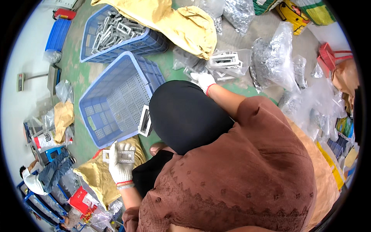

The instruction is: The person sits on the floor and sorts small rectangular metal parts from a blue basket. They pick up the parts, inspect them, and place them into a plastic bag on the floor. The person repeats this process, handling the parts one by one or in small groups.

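Observation:
My left hand [120, 164], in a white knitted glove, is closed around a silvery rectangular metal frame [127, 156] with a patterned border. It is near the front of a blue plastic crate [92, 87] that stands open. Beyond my black-clad knee [187, 116], my gloved right hand [205, 81] reaches to the edge of a clear plastic bag [241, 63] holding several similar frames. Its fingers are bent together there; what they grip is too small to make out. Another metal frame [145, 123] leans between the crate and my knee.
A second blue crate [148, 40] heaped with metal frames stands at the back left, partly under a yellow sack [181, 21]. Clear bags of metal parts [274, 58] crowd the right. A yellow sack [98, 176] lies under my left hand. A red dustpan [328, 57] is far right.

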### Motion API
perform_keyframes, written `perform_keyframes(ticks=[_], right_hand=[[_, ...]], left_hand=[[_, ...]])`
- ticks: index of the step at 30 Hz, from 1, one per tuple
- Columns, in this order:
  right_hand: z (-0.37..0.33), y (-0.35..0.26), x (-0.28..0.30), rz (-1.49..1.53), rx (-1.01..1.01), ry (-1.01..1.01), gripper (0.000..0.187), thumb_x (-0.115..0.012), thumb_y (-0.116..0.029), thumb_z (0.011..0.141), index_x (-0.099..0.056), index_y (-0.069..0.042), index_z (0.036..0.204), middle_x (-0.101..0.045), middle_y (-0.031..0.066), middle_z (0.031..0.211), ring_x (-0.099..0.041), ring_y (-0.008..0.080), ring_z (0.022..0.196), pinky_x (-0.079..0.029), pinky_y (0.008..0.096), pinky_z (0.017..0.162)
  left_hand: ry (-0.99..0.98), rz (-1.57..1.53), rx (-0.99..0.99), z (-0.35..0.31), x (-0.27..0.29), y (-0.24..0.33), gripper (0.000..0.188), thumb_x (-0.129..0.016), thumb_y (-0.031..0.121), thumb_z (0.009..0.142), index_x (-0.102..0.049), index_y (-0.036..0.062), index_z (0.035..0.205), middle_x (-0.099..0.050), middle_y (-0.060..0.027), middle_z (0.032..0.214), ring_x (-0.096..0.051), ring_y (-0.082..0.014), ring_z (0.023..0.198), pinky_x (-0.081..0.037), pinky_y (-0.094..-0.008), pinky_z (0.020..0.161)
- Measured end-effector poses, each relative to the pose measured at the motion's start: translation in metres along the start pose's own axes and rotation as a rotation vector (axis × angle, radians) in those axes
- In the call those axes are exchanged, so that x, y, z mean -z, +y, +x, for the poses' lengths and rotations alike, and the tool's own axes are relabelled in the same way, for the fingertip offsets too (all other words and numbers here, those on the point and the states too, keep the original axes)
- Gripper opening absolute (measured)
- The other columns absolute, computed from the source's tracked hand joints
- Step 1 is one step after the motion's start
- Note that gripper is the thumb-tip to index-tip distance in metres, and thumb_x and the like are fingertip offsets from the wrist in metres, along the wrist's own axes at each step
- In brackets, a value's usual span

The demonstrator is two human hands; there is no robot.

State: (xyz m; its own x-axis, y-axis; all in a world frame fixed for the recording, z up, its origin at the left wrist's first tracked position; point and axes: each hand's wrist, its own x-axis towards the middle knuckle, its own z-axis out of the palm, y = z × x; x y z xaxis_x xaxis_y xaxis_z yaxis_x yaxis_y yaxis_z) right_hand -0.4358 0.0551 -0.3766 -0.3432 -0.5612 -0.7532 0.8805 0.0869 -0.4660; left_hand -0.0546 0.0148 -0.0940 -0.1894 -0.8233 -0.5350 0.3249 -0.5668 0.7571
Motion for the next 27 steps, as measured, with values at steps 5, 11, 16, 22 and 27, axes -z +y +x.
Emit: perform_keyframes(ticks=[5,11,16,22,27], right_hand=[[-0.029,-0.018,-0.046,-0.177,0.188,0.093,0.011,-0.059,-0.011,0.094,-0.060,-0.001,0.098,-0.059,0.0111,0.070,-0.055,0.0185,0.050,-0.042,0.0322,0.040],[0.046,-0.025,-0.044,-0.899,0.515,0.134,0.047,-0.063,-0.030,0.092,-0.061,0.004,0.124,-0.070,0.0171,0.094,-0.066,0.0282,0.076,-0.052,0.0373,0.072],[0.045,-0.081,-0.082,-1.609,0.285,0.141,0.066,-0.045,-0.055,0.096,-0.054,-0.005,0.139,-0.053,0.0220,0.141,-0.047,0.0346,0.134,-0.036,0.0387,0.110],[0.089,-0.061,-0.054,-1.648,0.389,0.082,0.051,-0.051,-0.044,0.093,-0.062,-0.008,0.127,-0.061,0.0181,0.133,-0.057,0.0354,0.123,-0.043,0.0411,0.105],[0.053,-0.025,-0.075,-1.374,0.578,-0.082,0.037,-0.062,-0.040,0.088,-0.072,-0.006,0.100,-0.070,0.0208,0.104,-0.067,0.0387,0.096,-0.051,0.0459,0.086]], left_hand=[[0.025,-0.027,0.017,-0.003,0.004,-0.003,0.034,-0.062,0.021,0.097,-0.058,-0.0006,0.124,-0.060,-0.0124,0.108,-0.057,-0.0278,0.096,-0.049,-0.0470,0.090],[0.043,-0.036,0.063,0.008,0.014,-0.010,0.034,-0.065,0.021,0.095,-0.059,-0.0002,0.121,-0.061,-0.0106,0.104,-0.058,-0.0267,0.094,-0.050,-0.0485,0.087],[0.129,-0.032,0.047,0.006,0.008,-0.012,0.032,-0.067,0.021,0.094,-0.061,0.0006,0.118,-0.061,-0.0110,0.102,-0.058,-0.0286,0.095,-0.049,-0.0504,0.088],[0.097,-0.064,0.064,0.011,0.019,-0.014,0.033,-0.067,0.020,0.093,-0.060,0.0003,0.119,-0.060,-0.0124,0.102,-0.058,-0.0302,0.096,-0.048,-0.0496,0.089],[0.067,-0.064,0.091,0.017,0.016,-0.013,0.032,-0.066,0.020,0.094,-0.060,0.0001,0.118,-0.060,-0.0122,0.101,-0.056,-0.0295,0.096,-0.047,-0.0473,0.090]])
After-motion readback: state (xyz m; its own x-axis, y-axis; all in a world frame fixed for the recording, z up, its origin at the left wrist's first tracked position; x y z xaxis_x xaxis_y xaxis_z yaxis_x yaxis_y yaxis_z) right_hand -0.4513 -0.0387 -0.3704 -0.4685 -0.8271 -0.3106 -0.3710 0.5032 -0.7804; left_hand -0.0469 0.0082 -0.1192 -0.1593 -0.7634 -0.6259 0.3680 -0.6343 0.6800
